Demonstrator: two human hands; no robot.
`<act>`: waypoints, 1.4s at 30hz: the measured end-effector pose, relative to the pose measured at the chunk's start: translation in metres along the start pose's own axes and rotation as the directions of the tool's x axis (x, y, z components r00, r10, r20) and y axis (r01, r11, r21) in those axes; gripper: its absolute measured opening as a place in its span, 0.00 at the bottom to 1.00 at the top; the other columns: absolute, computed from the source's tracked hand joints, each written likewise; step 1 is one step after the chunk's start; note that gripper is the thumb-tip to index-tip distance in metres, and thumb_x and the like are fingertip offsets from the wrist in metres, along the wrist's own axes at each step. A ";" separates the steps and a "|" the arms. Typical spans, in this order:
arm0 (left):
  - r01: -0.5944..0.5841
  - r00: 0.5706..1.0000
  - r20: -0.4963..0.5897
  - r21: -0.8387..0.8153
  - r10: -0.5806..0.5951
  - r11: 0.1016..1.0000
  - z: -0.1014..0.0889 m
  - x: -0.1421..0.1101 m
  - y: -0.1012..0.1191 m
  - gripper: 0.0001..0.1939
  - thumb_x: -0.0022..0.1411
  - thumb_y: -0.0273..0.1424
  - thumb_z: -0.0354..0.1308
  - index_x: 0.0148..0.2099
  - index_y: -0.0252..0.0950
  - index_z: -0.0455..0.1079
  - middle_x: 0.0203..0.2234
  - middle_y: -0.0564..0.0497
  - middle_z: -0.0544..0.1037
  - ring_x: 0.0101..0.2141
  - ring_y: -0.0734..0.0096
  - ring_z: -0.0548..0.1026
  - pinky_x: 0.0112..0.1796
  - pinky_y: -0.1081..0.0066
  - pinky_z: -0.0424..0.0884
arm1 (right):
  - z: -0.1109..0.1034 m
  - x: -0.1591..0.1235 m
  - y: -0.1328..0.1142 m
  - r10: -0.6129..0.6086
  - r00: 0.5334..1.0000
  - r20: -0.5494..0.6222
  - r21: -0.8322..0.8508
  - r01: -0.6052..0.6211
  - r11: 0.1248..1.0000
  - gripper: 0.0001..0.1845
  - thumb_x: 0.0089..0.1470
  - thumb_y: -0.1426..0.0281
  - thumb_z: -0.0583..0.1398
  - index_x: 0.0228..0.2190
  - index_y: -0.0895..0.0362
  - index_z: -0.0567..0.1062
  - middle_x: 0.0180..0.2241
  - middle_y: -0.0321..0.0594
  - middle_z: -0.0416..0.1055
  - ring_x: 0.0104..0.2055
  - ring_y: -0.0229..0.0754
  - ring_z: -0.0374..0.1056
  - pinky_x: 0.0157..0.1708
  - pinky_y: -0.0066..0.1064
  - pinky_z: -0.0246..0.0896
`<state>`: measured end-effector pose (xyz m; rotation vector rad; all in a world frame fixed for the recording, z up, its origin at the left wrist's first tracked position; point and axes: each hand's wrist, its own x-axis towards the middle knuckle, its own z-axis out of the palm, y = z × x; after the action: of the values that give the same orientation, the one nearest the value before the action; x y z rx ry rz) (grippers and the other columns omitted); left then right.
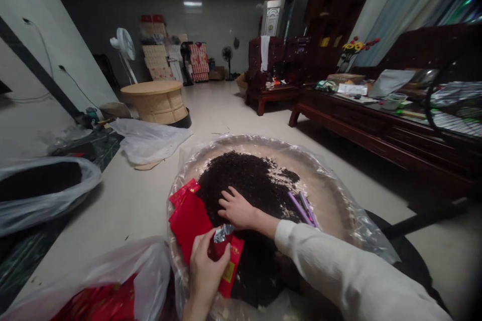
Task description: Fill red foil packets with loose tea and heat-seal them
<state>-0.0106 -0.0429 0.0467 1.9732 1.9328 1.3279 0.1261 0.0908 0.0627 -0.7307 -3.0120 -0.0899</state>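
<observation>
Toward the lower middle of the frame, my left hand has its fingers pinching a small red pouch, its foil end pointing up, long axis roughly upright. Rightward and higher, my right hand spreads its fingers at the dark leafy heap: gathering, I judge. The next move calls for closing them, pouch steady.

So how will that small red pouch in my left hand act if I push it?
The red pouch would probably bend easily, since its silver mouth looks thin and creased. It's likely light for its size, as your left hand alone holds it up. The shine at the opening suggests it might feel slippery there.
</observation>
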 end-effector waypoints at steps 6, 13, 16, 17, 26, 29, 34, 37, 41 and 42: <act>0.061 0.993 0.107 -0.047 -0.055 0.997 0.004 -0.005 0.000 0.17 0.55 0.36 0.58 0.45 0.31 0.71 0.33 0.46 0.72 0.31 0.69 0.73 0.33 0.70 0.73 | 0.010 -0.060 0.030 0.193 0.969 -0.154 0.101 -0.179 0.979 0.19 0.61 0.59 0.52 0.45 0.53 0.75 0.58 0.44 0.59 0.62 0.55 0.47 0.60 0.51 0.39; -0.064 0.719 0.687 -0.089 0.108 0.994 -0.003 0.001 0.020 0.29 0.46 0.23 0.55 0.54 0.34 0.68 0.42 0.45 0.72 0.42 0.62 0.68 0.44 0.64 0.67 | 0.008 -0.119 0.005 0.129 0.987 -0.097 0.245 -0.102 0.964 0.42 0.53 0.44 0.54 0.63 0.48 0.54 0.66 0.48 0.32 0.67 0.63 0.24 0.58 0.63 0.21; -0.137 0.574 0.818 0.051 0.038 0.989 -0.006 0.005 0.031 0.23 0.47 0.24 0.55 0.48 0.35 0.71 0.39 0.45 0.73 0.42 0.57 0.65 0.43 0.60 0.64 | 0.019 -0.134 -0.023 -0.112 0.994 0.001 0.323 0.106 0.941 0.42 0.55 0.48 0.54 0.64 0.55 0.53 0.65 0.49 0.38 0.68 0.55 0.27 0.61 0.59 0.21; -0.167 0.557 0.831 0.103 0.007 0.981 -0.006 0.007 0.033 0.20 0.47 0.25 0.54 0.46 0.35 0.71 0.39 0.44 0.73 0.42 0.56 0.65 0.43 0.59 0.63 | 0.025 -0.136 -0.029 -0.139 0.990 0.005 0.325 0.130 0.937 0.39 0.57 0.50 0.54 0.63 0.56 0.56 0.65 0.49 0.40 0.68 0.54 0.29 0.61 0.58 0.23; -0.141 0.613 0.771 0.323 -0.173 0.936 -0.015 0.014 0.021 0.22 0.52 0.29 0.56 0.51 0.35 0.69 0.39 0.42 0.70 0.41 0.56 0.66 0.44 0.63 0.61 | 0.049 -0.102 0.018 -0.005 0.972 -0.235 0.009 0.007 1.000 0.19 0.58 0.58 0.57 0.49 0.51 0.71 0.66 0.46 0.35 0.67 0.56 0.28 0.62 0.55 0.28; -0.053 0.623 0.777 0.157 -0.090 0.986 -0.015 0.012 0.027 0.22 0.52 0.29 0.55 0.51 0.37 0.69 0.39 0.44 0.68 0.41 0.61 0.66 0.43 0.67 0.62 | 0.038 -0.086 0.038 0.126 0.961 -0.245 0.011 -0.127 0.992 0.21 0.59 0.55 0.55 0.50 0.50 0.72 0.66 0.45 0.36 0.67 0.56 0.27 0.62 0.55 0.23; -0.123 0.514 0.858 0.107 -0.029 0.987 -0.001 0.006 0.044 0.15 0.51 0.30 0.56 0.43 0.34 0.70 0.38 0.44 0.71 0.43 0.57 0.67 0.44 0.63 0.63 | 0.016 -0.067 0.064 0.299 0.917 -0.265 0.114 -0.279 0.954 0.30 0.61 0.49 0.48 0.60 0.46 0.61 0.66 0.46 0.31 0.68 0.53 0.24 0.62 0.51 0.22; -0.184 0.493 0.862 0.240 -0.122 0.953 0.005 0.008 0.046 0.15 0.54 0.29 0.53 0.44 0.31 0.69 0.38 0.41 0.72 0.43 0.53 0.68 0.45 0.60 0.63 | 0.012 -0.077 0.067 0.492 0.826 -0.274 0.287 -0.419 0.862 0.34 0.61 0.49 0.45 0.63 0.50 0.55 0.66 0.44 0.25 0.68 0.52 0.21 0.63 0.49 0.24; -0.155 0.538 0.812 0.359 -0.226 0.920 0.001 0.016 0.038 0.16 0.57 0.30 0.52 0.47 0.29 0.68 0.39 0.39 0.72 0.43 0.51 0.69 0.45 0.59 0.63 | 0.031 -0.113 0.055 0.762 0.640 -0.098 0.562 -0.596 0.573 0.47 0.59 0.46 0.45 0.66 0.62 0.37 0.65 0.50 0.17 0.68 0.48 0.18 0.64 0.43 0.27; -0.130 0.561 0.792 0.373 -0.241 0.919 -0.001 0.017 0.034 0.15 0.58 0.30 0.52 0.47 0.29 0.68 0.39 0.40 0.72 0.44 0.51 0.69 0.45 0.59 0.63 | 0.038 -0.121 0.051 0.779 0.626 -0.030 0.585 -0.621 0.521 0.50 0.58 0.45 0.46 0.66 0.64 0.34 0.65 0.52 0.16 0.67 0.48 0.17 0.65 0.43 0.27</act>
<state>0.0124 -0.0357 0.0765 2.0632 1.7519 -0.1518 0.2558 0.0833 0.0209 -1.6142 -2.0419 0.5829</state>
